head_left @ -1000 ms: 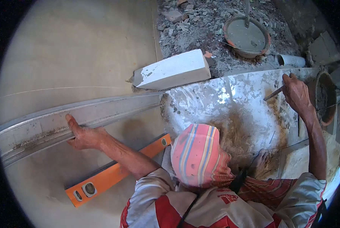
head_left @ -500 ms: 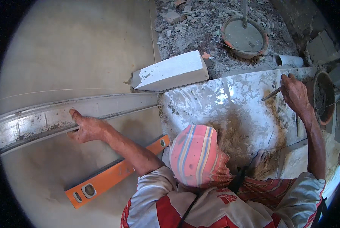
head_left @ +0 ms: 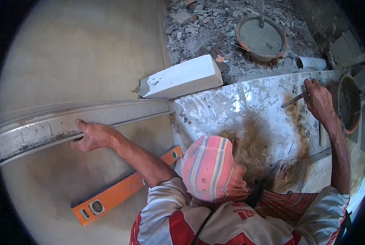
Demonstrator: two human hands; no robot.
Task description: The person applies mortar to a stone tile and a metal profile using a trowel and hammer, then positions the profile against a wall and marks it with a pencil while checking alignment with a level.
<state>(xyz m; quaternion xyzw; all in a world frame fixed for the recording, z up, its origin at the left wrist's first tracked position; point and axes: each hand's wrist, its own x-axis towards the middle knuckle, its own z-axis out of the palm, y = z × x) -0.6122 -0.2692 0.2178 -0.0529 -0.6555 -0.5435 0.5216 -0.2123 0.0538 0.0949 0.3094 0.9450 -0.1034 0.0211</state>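
A long grey metal straightedge runs from the far left toward the middle, along a smooth plastered surface. My left hand is closed on its near edge, thumb on top and fingers tucked beneath. On the right, my right hand grips one end of a thin dark rod-like tool, whose other end points left over a white-smeared slab. What kind of tool it is cannot be made out. An orange spirit level lies at a slant under my left forearm.
A white block rests beyond the straightedge's inner end. Behind the slab, a bucket of grey mortar stands on rubble, near a white pipe. Another bucket sits right of my right hand. A pink striped head cloth covers part of the slab.
My left hand has shifted slightly up with the straightedge, staying closed on it. My right hand keeps the tool in nearly the same place.
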